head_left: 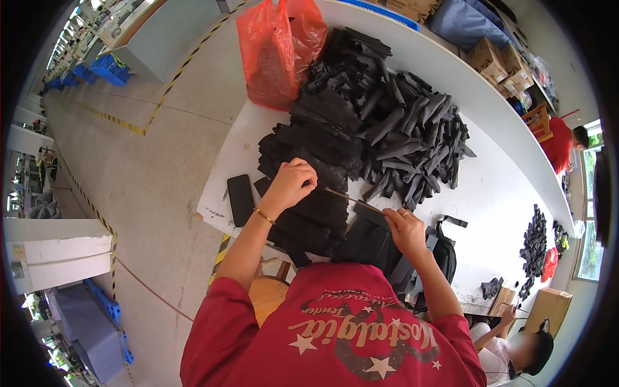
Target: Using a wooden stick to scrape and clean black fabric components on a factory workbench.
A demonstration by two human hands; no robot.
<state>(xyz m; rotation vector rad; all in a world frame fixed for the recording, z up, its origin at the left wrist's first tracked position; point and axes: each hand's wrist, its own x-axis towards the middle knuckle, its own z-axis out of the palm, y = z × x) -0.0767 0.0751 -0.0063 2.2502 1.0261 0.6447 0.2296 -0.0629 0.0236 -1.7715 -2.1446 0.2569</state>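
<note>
- Head view: a person in a red shirt (335, 329) leans over a long white desk (503, 187).
- The left hand (291, 182) is curled shut, with its fingertips pinched on one end of a thin brown stick (345, 197).
- The stick runs across to the right hand (405, 227). That hand is half closed, and its fingers rest on the stick's other end and on a flat black piece (364, 235) under it.
- The flat black piece lies on the near edge of the desk, right in front of the person, between the two hands.
- Under the left hand sits a stack of flat black pieces (309, 161).
- Behind it is a big loose heap of black strips (406, 129), touching the stack.
- A red plastic bag (277, 48) stands at the far left end of the desk, just beside the heap. Its top is open, but what is inside is hidden.
- A dark phone (240, 198) lies flat near the left edge of the desk, close to the left wrist.
- Brown cardboard boxes (500, 64) stand behind the desk; I cannot tell what is in them.
- Blue crates (106, 68) sit on the floor far off to the left.
- Another person (516, 348) sits at the lower right.
</note>
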